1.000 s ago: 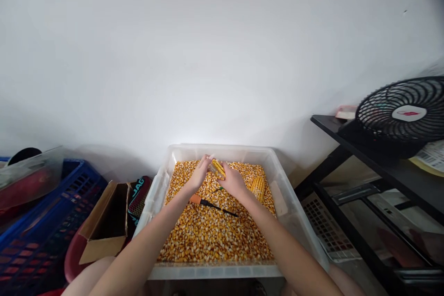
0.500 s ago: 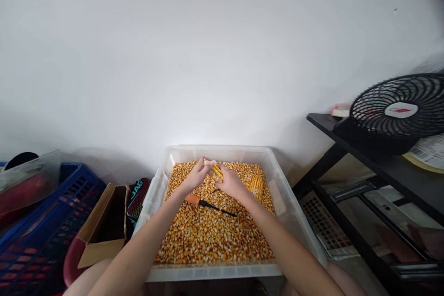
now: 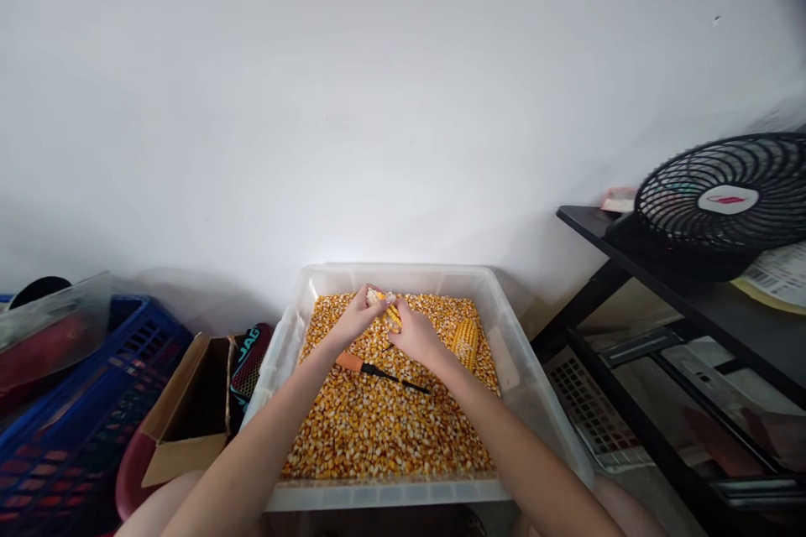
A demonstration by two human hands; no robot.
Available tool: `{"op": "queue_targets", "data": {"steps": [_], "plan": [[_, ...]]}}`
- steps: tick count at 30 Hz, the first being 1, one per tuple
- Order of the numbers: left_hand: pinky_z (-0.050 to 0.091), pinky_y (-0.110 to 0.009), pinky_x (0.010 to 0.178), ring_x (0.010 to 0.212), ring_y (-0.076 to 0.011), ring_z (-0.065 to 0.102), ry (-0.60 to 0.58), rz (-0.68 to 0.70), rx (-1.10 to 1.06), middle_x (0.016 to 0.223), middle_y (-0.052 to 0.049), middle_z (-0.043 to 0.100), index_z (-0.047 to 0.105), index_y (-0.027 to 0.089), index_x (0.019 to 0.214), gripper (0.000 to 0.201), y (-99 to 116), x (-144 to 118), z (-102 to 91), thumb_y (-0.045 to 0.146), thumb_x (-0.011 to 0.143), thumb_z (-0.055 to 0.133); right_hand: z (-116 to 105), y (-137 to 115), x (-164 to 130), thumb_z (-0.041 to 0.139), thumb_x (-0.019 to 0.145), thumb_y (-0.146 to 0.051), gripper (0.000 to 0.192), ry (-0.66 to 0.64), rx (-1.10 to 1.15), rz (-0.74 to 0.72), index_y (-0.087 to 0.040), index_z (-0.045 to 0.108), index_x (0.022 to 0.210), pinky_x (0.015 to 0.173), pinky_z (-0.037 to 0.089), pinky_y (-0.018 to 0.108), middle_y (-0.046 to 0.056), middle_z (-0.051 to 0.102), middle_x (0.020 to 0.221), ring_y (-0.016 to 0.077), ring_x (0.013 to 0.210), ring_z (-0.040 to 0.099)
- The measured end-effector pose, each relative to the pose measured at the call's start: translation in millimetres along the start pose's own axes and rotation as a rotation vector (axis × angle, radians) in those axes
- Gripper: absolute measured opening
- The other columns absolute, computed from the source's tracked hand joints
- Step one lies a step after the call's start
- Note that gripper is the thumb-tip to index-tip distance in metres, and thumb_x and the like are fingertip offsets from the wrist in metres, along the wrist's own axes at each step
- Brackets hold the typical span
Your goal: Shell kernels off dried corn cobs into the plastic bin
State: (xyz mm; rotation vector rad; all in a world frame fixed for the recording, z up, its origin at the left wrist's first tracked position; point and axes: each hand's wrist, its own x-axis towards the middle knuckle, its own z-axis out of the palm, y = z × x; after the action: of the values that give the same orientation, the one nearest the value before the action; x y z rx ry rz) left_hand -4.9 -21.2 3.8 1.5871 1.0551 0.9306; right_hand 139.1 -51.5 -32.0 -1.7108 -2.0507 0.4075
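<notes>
Both my hands meet over a clear plastic bin filled with loose yellow corn kernels. My left hand and my right hand grip one corn cob between them, near the bin's far side; the hands hide most of the cob. A second cob lies on the kernels just right of my right hand. A screwdriver with an orange handle and black shaft rests on the kernels below my hands.
A black table fan stands on a black shelf at right. Left of the bin are an open cardboard box, a blue plastic crate and a dark mesh item. A white wall rises behind.
My hands have closed tighter around the cob and turned it slightly, so less of it shows. The view shifted a little to the right.
</notes>
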Motion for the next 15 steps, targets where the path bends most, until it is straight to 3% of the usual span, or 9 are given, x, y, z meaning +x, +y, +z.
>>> {"op": "queue_targets", "data": {"steps": [5, 10, 15], "plan": [[0.037, -0.024, 0.064, 0.066, -0.0112, 0.042, -0.048, 0.026, 0.012, 0.07, 0.004, 0.045, 0.049, 0.016, 0.091, 0.027, 1.5, -1.0, -8.0, 0.039, 0.078, 0.054, 0.0, 2.5, -0.8, 0.056, 0.072, -0.021, 0.047, 0.005, 0.085, -0.027, -0.019, 0.045, 0.117, 0.066, 0.039, 0.027, 0.007, 0.066, 0.089, 0.022, 0.08, 0.062], [0.04, -0.026, 0.072, 0.077, -0.014, 0.048, -0.145, 0.066, -0.043, 0.081, 0.001, 0.053, 0.049, 0.016, 0.096, 0.029, 2.1, -1.0, -9.9, 0.037, 0.077, 0.057, -3.9, 3.5, 0.0, 0.058, 0.07, -0.02, 0.045, 0.026, 0.144, -0.016, -0.019, 0.047, 0.114, 0.068, 0.041, 0.028, 0.007, 0.066, 0.089, 0.0221, 0.08, 0.061], [0.041, -0.028, 0.077, 0.083, -0.0167, 0.055, -0.095, 0.055, -0.235, 0.084, -0.001, 0.06, 0.047, 0.018, 0.099, 0.031, 0.0, 4.9, -13.4, 0.032, 0.074, 0.059, -7.1, 1.6, 3.2, 0.063, 0.07, -0.024, 0.05, 0.06, 0.414, -0.034, -0.021, 0.046, 0.117, 0.075, 0.044, 0.029, 0.005, 0.064, 0.102, 0.0198, 0.088, 0.06]]}}
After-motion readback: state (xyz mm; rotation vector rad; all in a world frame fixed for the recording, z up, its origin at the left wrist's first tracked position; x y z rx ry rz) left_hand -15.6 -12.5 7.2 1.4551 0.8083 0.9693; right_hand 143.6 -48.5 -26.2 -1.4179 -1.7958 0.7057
